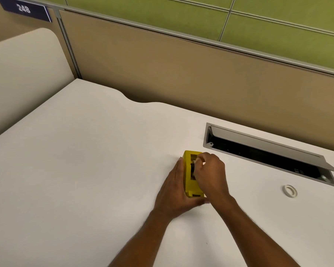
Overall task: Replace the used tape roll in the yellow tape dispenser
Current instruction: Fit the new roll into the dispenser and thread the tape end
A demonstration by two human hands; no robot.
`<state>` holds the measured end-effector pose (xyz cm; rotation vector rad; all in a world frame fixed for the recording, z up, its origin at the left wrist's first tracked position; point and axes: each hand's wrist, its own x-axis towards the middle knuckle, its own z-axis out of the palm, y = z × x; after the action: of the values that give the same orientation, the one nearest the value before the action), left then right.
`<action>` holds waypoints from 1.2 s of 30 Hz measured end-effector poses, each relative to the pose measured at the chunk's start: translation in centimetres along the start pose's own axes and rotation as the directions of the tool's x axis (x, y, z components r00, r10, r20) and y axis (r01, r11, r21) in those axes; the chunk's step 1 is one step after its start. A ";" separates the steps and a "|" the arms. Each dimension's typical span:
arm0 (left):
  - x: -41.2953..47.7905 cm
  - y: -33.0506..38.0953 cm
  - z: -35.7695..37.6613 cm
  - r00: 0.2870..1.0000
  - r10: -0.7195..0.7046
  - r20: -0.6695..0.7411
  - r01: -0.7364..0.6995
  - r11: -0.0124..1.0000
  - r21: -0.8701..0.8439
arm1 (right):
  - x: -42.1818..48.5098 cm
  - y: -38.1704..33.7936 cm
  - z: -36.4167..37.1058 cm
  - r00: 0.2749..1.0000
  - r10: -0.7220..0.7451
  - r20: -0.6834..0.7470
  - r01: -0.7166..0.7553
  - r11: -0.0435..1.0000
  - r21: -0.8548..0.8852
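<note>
The yellow tape dispenser (189, 182) is seen lying on the white surface (85, 170), near the open cable hatch (268, 153) and on the near side of it. It is braced by the left hand (174, 191), which is wrapped against its left flank with fingers laid flat and the thumb tucked under the near end. The right hand (210, 174) is curled over the dispenser's open well, fingertips pinched together on something pale inside; whether that is a roll or its hub cannot be told. A white tape roll (289, 191) is left lying flat, well to the right of the dispenser and just on the near side of the hatch. The dispenser is judged stiff moulded plastic, light enough to skid, so a firm side hold is called for. The roll is judged light and rigid at the core, sticky at its outer wrap, best taken by the rim or through the hole
</note>
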<state>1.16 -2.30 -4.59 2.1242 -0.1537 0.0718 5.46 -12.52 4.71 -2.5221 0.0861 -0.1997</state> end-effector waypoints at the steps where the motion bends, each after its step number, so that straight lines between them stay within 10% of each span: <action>1: -0.1 0.0 -0.2 1.000 -0.002 -0.020 0.001 1.000 -0.011 | -0.1 0.3 -0.3 1.000 0.014 -0.023 -0.013 0.999 0.042; 9: 1.3 1.8 -0.4 0.973 -0.065 -0.221 0.034 0.989 -0.143 | 0.1 2.2 -1.8 0.984 -0.111 0.143 0.104 0.993 0.054; 36: 2.9 -0.4 -0.6 0.984 0.051 -0.171 -0.060 0.997 -0.047 | 2.1 3.2 -2.1 0.918 -0.231 0.322 0.249 0.968 -0.015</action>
<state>4.06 -1.85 -4.26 2.0516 -0.1121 0.2781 7.12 -16.56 4.75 -2.5814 -0.3541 0.1169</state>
